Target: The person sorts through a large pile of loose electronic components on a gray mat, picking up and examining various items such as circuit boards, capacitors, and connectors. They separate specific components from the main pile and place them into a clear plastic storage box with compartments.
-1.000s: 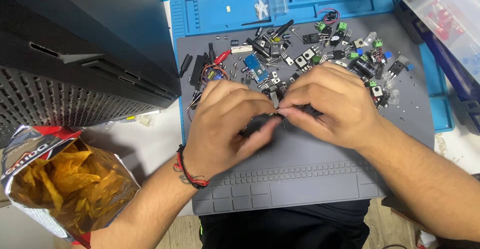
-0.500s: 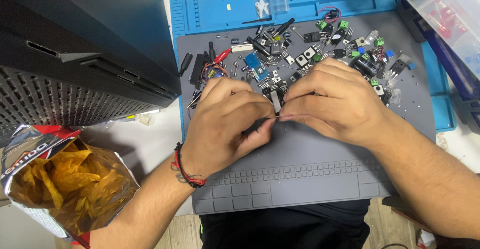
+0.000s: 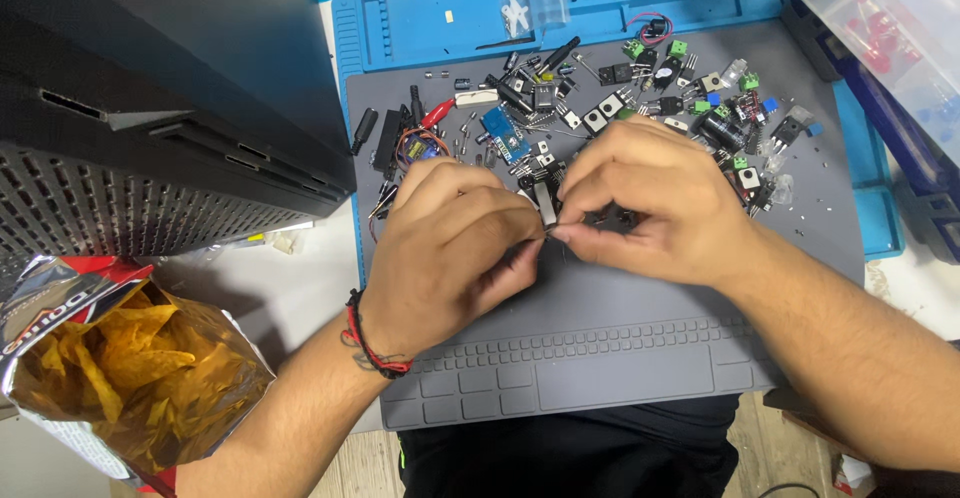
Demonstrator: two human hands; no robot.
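Head view looks straight down on a grey mat (image 3: 620,348) lying over a blue tray (image 3: 440,18) on a white table (image 3: 290,298). Both hands meet at the centre of the frame. The left hand (image 3: 450,248) comes in from the lower left, with a red and black cord bracelet (image 3: 365,343) at the wrist; its fingers are curled in tight and its thumb and forefinger pinch narrowly at one end of a small part (image 3: 549,228). The right hand (image 3: 650,198) comes in from the lower right and pinches the same part from the other side, fingertips nearly touching those of the left. The part is tiny, with thin metal legs, and sits just above the mat between the two pinches; what kind it is I cannot tell.

Behind the hands, across the upper middle of the frame, a heap of loose electronic parts (image 3: 620,108) is spread on the mat: black bodies with legs, green terminal blocks (image 3: 680,48), a small blue board (image 3: 505,133) and a red clip (image 3: 438,113).

A big black case (image 3: 150,88) with a perforated side fills the upper left. An open bag of orange chips (image 3: 120,368) lies at the lower left. A clear plastic box (image 3: 890,28) with red and blue bits stands at the upper right corner.
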